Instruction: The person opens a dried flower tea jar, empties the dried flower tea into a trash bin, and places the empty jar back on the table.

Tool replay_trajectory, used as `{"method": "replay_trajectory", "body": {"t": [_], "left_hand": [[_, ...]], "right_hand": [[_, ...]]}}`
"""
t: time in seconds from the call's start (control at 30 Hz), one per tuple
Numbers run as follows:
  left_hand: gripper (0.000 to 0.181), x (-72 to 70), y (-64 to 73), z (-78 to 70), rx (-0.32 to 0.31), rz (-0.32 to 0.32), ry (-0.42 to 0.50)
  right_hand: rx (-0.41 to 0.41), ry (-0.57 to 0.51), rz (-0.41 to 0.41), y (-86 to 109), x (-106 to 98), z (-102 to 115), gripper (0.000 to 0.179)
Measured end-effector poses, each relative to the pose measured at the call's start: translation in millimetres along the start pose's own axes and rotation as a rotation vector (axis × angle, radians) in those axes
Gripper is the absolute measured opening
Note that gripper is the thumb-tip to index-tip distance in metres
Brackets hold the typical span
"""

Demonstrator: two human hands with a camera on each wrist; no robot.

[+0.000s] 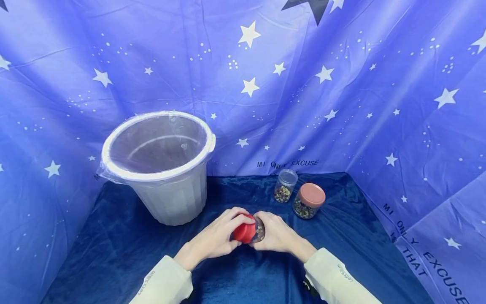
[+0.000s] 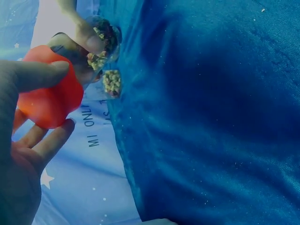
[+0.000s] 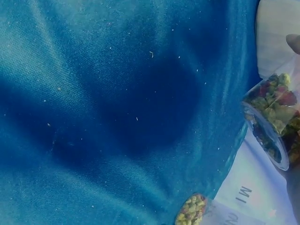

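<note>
Above the blue cloth, my left hand (image 1: 212, 237) grips a bright red ridged lid (image 1: 244, 232), thumb on one side and fingers round the other. A clear jar (image 3: 272, 108) of dried flower pieces, green, yellow and dark red, is held by my right hand (image 1: 280, 233). The jar lies tilted on its side, its mouth end at the lid; whether the lid still sits on it I cannot tell. In the right wrist view the jar's round base points away from the hand, most of which is out of frame.
A large white bin (image 1: 171, 200) lined with a clear bag stands at left. Behind my right hand are an open-looking clear jar (image 1: 285, 185) with mixed dried pieces and a jar with a pink lid (image 1: 312, 195). A starred purple curtain (image 1: 265, 118) borders the cloth-covered table.
</note>
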State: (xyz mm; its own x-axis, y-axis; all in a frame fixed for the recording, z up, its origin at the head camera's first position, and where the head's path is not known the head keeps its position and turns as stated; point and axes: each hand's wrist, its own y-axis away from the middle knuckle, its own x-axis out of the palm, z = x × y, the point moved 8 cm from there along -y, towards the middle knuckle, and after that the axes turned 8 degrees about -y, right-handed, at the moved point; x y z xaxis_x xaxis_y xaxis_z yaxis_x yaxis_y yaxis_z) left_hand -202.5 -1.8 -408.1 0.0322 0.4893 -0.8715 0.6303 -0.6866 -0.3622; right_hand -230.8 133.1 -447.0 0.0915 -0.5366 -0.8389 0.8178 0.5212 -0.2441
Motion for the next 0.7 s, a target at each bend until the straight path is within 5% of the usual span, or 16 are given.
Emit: {"method": "replay_trajectory", "body": {"t": [0.7], "left_hand": [[0.054, 2.1, -1.2, 13.3, -0.259, 0.075, -0.014]], "right_hand": [[0.003, -0.021, 0.016, -0.4, 4.4, 1.4, 0.059]]}}
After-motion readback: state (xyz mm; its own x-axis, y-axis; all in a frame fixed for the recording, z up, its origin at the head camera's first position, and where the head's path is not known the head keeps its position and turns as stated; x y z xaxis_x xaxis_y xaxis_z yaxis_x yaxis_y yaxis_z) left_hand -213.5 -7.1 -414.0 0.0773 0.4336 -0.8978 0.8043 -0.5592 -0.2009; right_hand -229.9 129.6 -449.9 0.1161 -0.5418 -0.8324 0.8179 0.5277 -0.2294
